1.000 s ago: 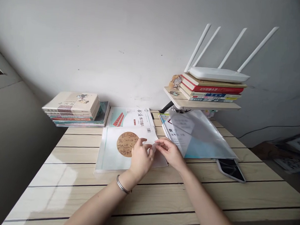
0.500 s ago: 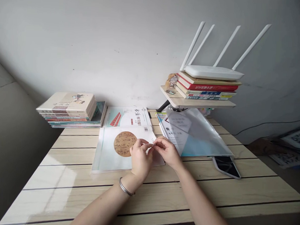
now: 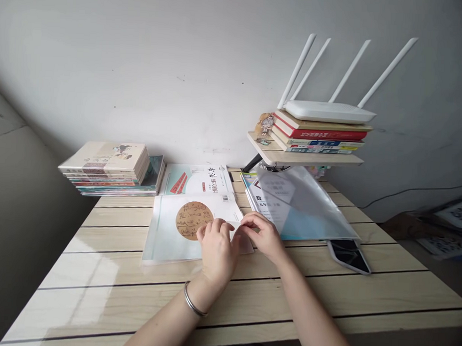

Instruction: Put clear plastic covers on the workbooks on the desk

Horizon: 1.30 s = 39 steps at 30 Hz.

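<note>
A white book with a brown round emblem (image 3: 182,226) lies flat on the wooden table (image 3: 108,269), wrapped in a clear plastic cover. My left hand (image 3: 217,248) rests palm down on its right half, a silver bracelet on the wrist. My right hand (image 3: 262,234) pinches the right edge of the clear cover beside the left hand's fingertips. Whether the left fingers also grip the cover is hidden.
A stack of books (image 3: 108,168) sits at the back left. A teal-and-white workbook (image 3: 198,179) lies behind the white book. Clear sleeves (image 3: 309,209) cover books on the right, with a phone (image 3: 348,255) beside them. A raised shelf (image 3: 304,158) holds books and a router (image 3: 329,112).
My left hand has come down from a raised pinch to lie flat on the book. My right hand stays at the cover's right edge.
</note>
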Each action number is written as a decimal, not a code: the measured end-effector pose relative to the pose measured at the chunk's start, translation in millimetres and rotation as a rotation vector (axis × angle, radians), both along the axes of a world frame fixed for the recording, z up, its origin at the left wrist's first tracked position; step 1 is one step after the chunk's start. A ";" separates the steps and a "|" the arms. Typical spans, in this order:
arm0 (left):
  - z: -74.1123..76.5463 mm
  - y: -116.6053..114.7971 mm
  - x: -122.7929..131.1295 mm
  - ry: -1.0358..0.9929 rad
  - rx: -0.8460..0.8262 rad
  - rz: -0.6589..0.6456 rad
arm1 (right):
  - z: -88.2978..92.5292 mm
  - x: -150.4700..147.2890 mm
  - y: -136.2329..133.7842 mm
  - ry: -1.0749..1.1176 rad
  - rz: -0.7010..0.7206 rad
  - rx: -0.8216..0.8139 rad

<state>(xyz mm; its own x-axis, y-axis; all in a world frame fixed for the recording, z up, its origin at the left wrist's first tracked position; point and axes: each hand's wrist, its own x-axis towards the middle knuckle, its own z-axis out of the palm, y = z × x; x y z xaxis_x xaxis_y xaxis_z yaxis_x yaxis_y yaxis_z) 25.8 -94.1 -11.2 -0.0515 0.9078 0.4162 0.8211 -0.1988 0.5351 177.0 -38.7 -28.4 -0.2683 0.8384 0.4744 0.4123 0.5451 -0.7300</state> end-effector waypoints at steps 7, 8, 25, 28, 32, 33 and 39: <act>-9.9 -2.1 5.3 0.191 0.138 -0.042 | 31.3 15.2 -22.7 -0.407 -0.025 0.364; -11.2 -2.3 6.7 0.214 0.169 -0.048 | 38.6 16.0 -26.2 -0.515 -0.015 0.406; -17.0 -6.4 10.0 0.402 0.355 -0.111 | 65.0 19.3 -10.8 -1.057 0.201 0.490; -17.8 -6.4 9.4 0.402 0.346 -0.111 | 61.0 24.5 -8.5 -0.958 0.217 0.475; -18.9 -5.9 8.4 0.398 0.329 -0.115 | 54.2 29.4 -11.0 -0.800 0.202 0.513; -19.3 -5.6 8.3 0.397 0.331 -0.118 | 52.6 29.7 -12.3 -0.785 0.196 0.529; -20.1 -4.7 8.6 0.419 0.300 -0.142 | 47.7 27.8 -15.0 -0.879 0.164 0.602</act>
<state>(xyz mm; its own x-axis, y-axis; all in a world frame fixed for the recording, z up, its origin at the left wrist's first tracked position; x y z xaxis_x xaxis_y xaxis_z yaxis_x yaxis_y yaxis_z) 34.4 -98.8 -31.3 0.2891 0.7316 0.6174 0.9062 -0.4171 0.0700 204.7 -53.7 19.4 -0.8040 0.4548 0.3830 0.5512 0.8118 0.1930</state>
